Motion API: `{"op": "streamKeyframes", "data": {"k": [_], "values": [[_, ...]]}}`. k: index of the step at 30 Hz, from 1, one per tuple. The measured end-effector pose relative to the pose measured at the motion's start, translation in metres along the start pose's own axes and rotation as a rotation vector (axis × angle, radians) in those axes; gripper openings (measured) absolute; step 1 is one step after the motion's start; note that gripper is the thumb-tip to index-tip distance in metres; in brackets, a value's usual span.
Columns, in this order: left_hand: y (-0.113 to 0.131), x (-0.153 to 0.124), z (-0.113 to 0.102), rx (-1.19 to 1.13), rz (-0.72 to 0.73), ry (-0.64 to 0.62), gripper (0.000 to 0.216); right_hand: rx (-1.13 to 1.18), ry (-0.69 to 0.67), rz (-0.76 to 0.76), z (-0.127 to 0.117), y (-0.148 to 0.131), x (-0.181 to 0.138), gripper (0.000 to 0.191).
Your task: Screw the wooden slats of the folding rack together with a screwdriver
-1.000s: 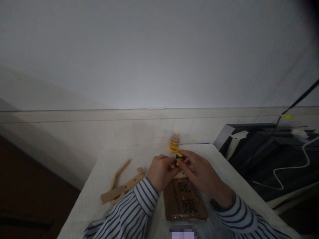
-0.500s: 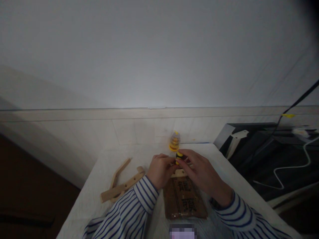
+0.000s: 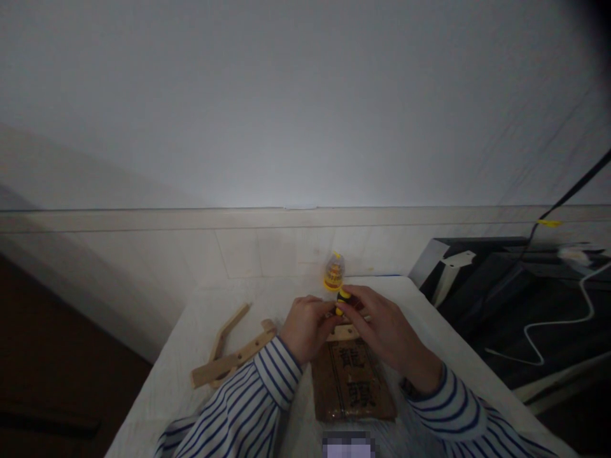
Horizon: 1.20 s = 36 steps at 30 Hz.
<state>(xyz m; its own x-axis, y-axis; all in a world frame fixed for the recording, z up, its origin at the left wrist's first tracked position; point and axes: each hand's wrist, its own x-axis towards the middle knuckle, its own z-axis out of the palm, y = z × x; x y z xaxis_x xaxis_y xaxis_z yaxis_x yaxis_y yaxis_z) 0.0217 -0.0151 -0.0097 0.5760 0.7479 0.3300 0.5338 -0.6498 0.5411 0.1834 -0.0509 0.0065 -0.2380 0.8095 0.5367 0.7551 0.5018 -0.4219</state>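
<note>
Your right hand pinches the small yellow-and-black tool between thumb and fingertips, just past the far end of the brown plaque. Your left hand is curled in from the plaque's left; I cannot tell whether it grips the tool's tip or the pale wooden strip at the plaque's far edge. As I judge it, a tilted push could let the tip skid off that narrow strip, scoring the plaque or jabbing your left fingers. Beyond the plaque, the domed yellow bit holder stands near enough for a knuckle to topple it
</note>
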Motion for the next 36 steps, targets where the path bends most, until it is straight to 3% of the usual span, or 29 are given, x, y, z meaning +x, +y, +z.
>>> {"op": "streamKeyframes", "data": {"k": [10,18,24,36], "values": [[-0.001,0.000,0.003,-0.056,-0.062,0.040,0.016,-0.040,0.014,-0.011,0.001,-0.001,-0.001,0.026],[-0.001,-0.001,0.002,-0.019,-0.055,0.034,0.016,0.047,-0.011,0.027,-0.020,0.004,0.006,0.038],[-0.003,-0.003,0.006,-0.002,-0.052,0.044,0.015,0.107,-0.190,-0.074,-0.021,0.005,0.017,0.034],[0.003,-0.002,0.011,-0.018,-0.148,0.103,0.020,0.109,-0.149,-0.160,-0.013,0.007,0.020,0.027]]}}
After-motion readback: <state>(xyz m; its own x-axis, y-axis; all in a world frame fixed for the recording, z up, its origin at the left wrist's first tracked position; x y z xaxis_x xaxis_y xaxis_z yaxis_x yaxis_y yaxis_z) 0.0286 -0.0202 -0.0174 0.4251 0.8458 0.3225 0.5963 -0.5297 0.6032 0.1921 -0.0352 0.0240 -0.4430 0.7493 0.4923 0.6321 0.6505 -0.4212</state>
